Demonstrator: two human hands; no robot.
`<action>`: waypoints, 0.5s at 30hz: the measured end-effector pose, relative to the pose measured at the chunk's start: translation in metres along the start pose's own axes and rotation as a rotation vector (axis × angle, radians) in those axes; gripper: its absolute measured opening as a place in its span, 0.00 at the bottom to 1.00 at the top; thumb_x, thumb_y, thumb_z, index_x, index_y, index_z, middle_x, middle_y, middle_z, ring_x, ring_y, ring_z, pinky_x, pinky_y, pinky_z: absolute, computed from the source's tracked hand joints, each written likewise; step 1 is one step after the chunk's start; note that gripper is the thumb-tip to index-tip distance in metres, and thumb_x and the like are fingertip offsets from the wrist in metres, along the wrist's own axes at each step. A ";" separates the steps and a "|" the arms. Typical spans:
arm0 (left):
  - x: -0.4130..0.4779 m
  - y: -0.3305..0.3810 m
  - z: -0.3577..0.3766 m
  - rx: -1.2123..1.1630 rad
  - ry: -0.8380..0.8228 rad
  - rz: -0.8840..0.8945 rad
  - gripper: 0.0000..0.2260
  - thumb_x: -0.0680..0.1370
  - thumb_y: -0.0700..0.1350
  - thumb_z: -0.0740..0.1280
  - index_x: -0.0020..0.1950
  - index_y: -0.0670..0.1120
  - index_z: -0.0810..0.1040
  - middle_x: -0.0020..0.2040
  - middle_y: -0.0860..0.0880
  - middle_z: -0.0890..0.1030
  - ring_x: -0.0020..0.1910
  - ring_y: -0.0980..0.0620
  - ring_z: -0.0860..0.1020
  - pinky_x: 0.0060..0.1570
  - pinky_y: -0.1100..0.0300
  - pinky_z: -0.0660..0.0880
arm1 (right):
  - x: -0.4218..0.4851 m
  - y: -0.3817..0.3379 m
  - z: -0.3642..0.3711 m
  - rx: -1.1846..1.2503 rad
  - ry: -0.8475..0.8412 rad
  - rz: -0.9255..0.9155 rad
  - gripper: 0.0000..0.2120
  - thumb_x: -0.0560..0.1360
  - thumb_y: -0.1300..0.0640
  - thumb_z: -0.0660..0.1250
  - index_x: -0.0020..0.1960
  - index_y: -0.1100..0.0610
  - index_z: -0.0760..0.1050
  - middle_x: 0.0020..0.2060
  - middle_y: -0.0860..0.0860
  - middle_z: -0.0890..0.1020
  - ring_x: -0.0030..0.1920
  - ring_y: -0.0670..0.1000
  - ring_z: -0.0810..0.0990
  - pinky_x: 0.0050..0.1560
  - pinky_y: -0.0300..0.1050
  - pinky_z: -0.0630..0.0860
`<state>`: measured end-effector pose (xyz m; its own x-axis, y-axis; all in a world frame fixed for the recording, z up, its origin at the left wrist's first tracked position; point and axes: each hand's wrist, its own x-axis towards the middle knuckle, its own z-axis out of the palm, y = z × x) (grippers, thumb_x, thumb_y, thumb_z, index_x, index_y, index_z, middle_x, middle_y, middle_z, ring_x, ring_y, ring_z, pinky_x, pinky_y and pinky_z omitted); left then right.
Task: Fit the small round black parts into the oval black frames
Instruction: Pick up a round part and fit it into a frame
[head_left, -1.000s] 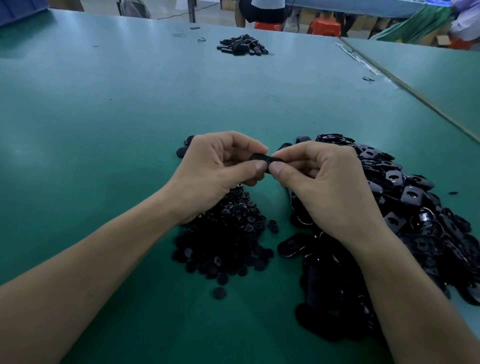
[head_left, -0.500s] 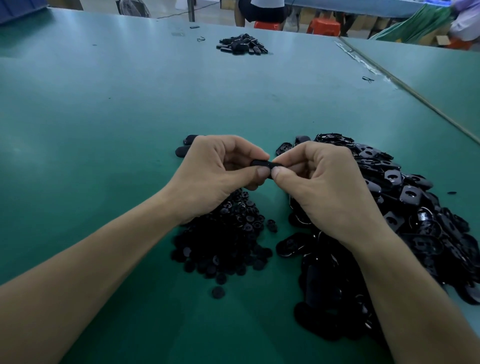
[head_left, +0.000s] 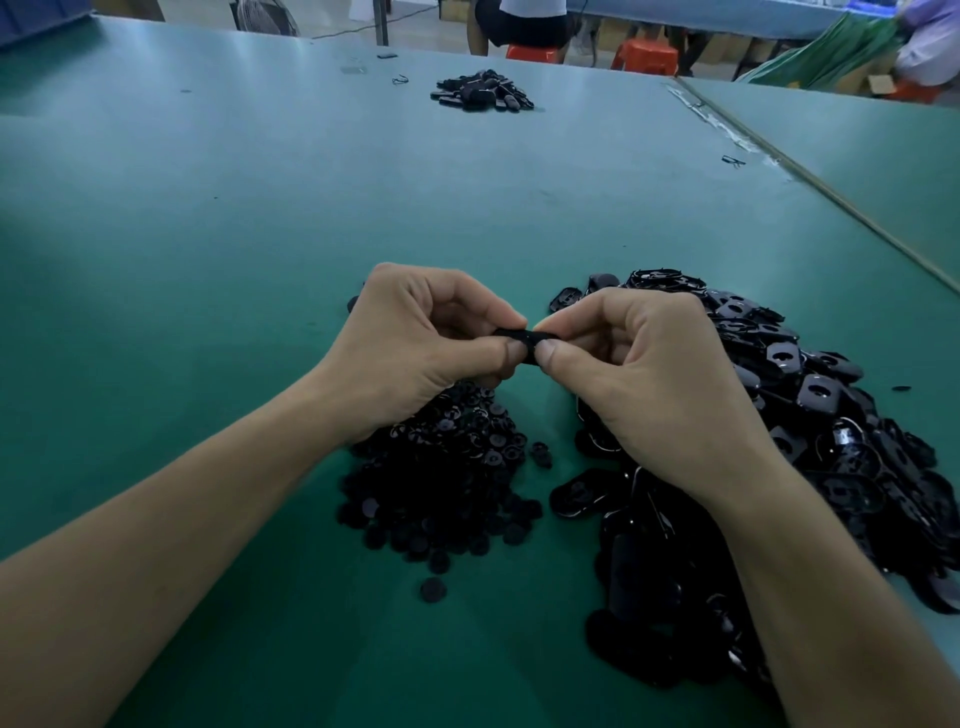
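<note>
- Left hand (head_left: 415, 343) was curled, thumb and forefinger pinching the left end of a small black piece (head_left: 524, 340).
- Pile of small round black parts (head_left: 447, 478) lay on the green table (head_left: 208, 234), under and just behind the left wrist; one loose round part (head_left: 433, 590) lay just beside the pile's near edge.
- The black piece was held above the table between the two hands, mostly hidden by the thumbs; couldn't tell if a round part was seated in it.
- Right hand (head_left: 644, 374) was curled, pinching the right end of the piece.
- Heap of oval black frames (head_left: 810, 415) lay under and right of the right hand.
- Versus a second earlier: the hands sat slightly lower in view, thumb tips were closer together, and less of the piece showed; both piles were unchanged.
</note>
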<state>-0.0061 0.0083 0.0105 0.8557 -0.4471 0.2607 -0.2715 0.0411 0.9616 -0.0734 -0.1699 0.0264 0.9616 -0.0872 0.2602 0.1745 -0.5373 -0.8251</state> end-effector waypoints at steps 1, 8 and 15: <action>0.000 0.000 0.000 -0.005 -0.002 0.002 0.12 0.69 0.31 0.77 0.37 0.48 0.85 0.32 0.46 0.85 0.29 0.54 0.82 0.33 0.66 0.77 | 0.000 0.000 0.000 0.002 0.000 0.001 0.03 0.74 0.57 0.73 0.42 0.50 0.83 0.32 0.44 0.84 0.31 0.42 0.79 0.34 0.40 0.72; -0.002 0.000 0.002 -0.053 0.002 -0.006 0.05 0.64 0.42 0.78 0.37 0.47 0.84 0.32 0.44 0.85 0.30 0.52 0.82 0.34 0.64 0.79 | 0.000 0.002 0.001 -0.017 -0.003 0.008 0.03 0.73 0.56 0.73 0.42 0.49 0.82 0.33 0.43 0.84 0.30 0.43 0.79 0.33 0.41 0.73; 0.000 -0.002 -0.001 -0.025 -0.015 0.001 0.05 0.65 0.41 0.77 0.38 0.47 0.84 0.33 0.45 0.85 0.30 0.53 0.82 0.34 0.64 0.78 | -0.001 -0.002 0.001 -0.039 -0.010 -0.007 0.05 0.74 0.58 0.74 0.42 0.49 0.83 0.32 0.41 0.83 0.34 0.42 0.82 0.38 0.42 0.76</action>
<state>-0.0054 0.0087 0.0087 0.8488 -0.4599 0.2610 -0.2616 0.0636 0.9631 -0.0741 -0.1681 0.0276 0.9625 -0.0754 0.2607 0.1730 -0.5699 -0.8033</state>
